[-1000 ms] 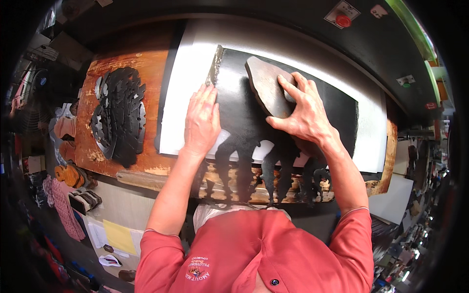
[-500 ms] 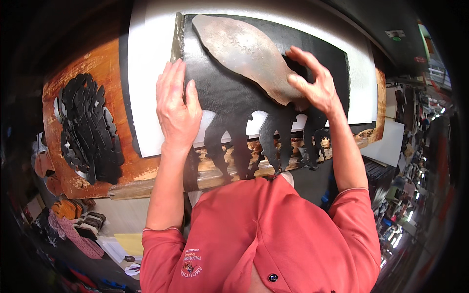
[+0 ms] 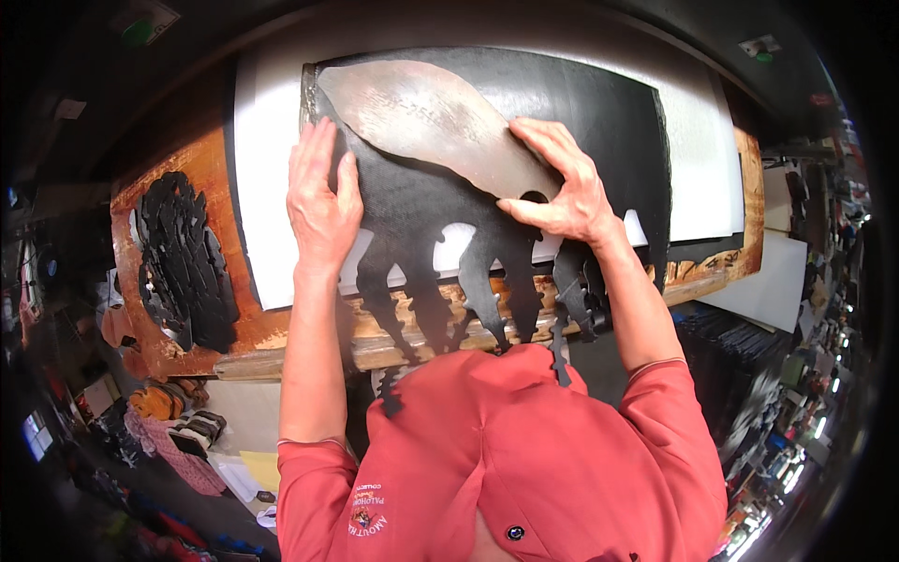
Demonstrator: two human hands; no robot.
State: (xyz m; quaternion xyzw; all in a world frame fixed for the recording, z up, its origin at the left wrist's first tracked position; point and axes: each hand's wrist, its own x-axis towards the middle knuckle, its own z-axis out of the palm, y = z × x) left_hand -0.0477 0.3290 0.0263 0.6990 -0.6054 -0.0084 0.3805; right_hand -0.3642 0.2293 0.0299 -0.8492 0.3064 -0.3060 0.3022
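A leaf-shaped metal cutting die (image 3: 426, 112) lies slantwise on a black leather-like sheet (image 3: 599, 103), its far-left tip close to the sheet's left edge. My right hand (image 3: 567, 187) spans the die's near-right end, thumb on the near side and fingers on the far side. My left hand (image 3: 321, 197) lies along the sheet's left edge with fingers outstretched, apart from the die. Curved shapes are cut out of the sheet's near edge, leaving jagged strips (image 3: 482, 281) that hang over the bench front toward my shirt.
Beneath the sheet is a white board (image 3: 262, 187) on a worn wooden bench (image 3: 248, 323). A pile of black cut pieces (image 3: 187, 267) sits at the left. Cloth bundles (image 3: 173, 436) lie below left. A dark machine edge (image 3: 562, 23) runs across the far side. White sheets (image 3: 768, 286) lie at the right.
The die has shifted a little left on the sheet, nearer its left edge. My right hand has closed further around the die's near end. My left hand stays by the sheet's edge.
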